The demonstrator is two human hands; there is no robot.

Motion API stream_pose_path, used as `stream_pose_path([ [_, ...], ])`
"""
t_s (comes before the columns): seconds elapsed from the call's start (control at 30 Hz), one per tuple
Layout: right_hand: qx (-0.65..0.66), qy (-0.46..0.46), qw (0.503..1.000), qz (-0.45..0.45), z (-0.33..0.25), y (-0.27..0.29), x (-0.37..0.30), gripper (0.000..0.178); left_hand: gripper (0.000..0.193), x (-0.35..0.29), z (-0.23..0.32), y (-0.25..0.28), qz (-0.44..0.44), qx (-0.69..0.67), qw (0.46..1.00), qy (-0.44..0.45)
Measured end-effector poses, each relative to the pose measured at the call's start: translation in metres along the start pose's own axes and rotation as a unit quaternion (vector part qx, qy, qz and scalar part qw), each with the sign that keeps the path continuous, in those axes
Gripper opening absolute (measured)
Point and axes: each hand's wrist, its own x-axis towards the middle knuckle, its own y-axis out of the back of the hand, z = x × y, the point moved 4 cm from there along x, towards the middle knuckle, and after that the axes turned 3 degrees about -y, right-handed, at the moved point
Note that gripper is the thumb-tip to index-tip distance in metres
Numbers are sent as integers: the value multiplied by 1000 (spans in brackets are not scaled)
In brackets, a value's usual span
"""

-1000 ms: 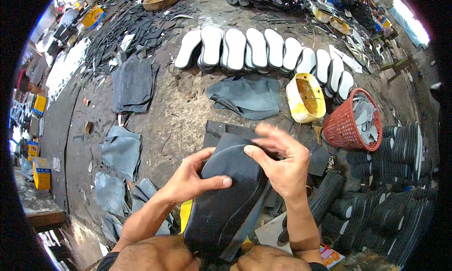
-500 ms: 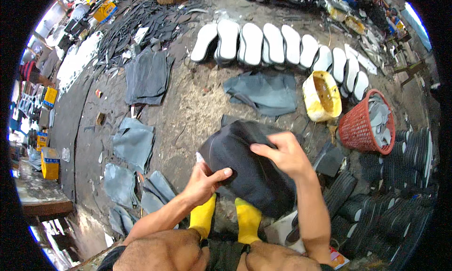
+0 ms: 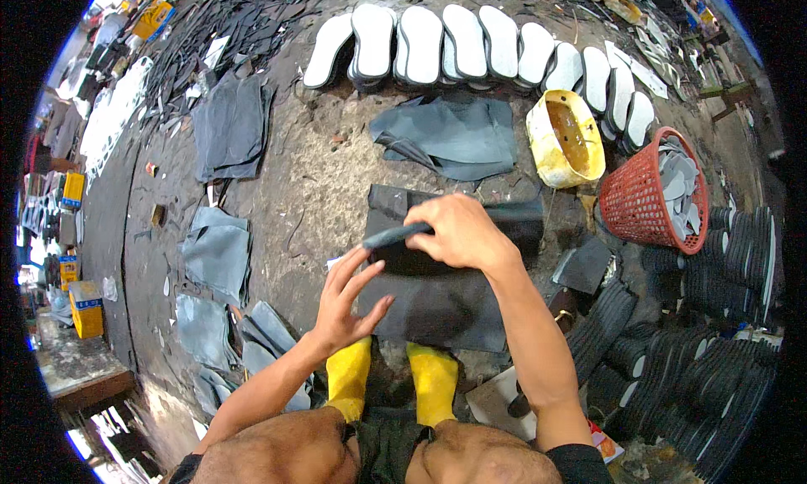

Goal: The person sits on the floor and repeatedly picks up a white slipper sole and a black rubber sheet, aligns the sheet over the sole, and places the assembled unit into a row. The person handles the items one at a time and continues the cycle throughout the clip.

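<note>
A black flexible sheet (image 3: 437, 312) lies spread on the floor in front of my feet, its far edge lifted and curled. My right hand (image 3: 462, 236) grips that raised edge, thumb and fingers closed on it. Close by on the left, my left hand (image 3: 345, 303) has its fingers apart, the fingertips near the sheet's left corner; whether they touch it I cannot tell. Just beyond my right hand, more dark sheet material (image 3: 517, 219) shows, partly hidden by the hand.
White-topped shoe soles (image 3: 420, 47) stand in a row at the back. A yellow tub (image 3: 542, 160) and a red basket (image 3: 626, 202) of grey scraps sit at right, beside stacked black soles (image 3: 731, 274). Blue-grey sheets (image 3: 217, 253) lie at left, another pile (image 3: 462, 135) ahead.
The black sheet has come down from a bulging fold held in both hands to lying spread out. My left hand has let go of it; my right hand has moved left, still gripping an edge.
</note>
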Motion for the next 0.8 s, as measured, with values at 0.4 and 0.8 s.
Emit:
stream_pose_path([
  [0.4, -227, -19, 961, 159, -31, -130, -32, 89, 65, -90, 3, -57, -215, 176, 958, 67],
  [0.8, -205, 28, 977, 45, 63, -120, -74, 77, 88, -101, -14, -51, -307, 226, 923, 53],
])
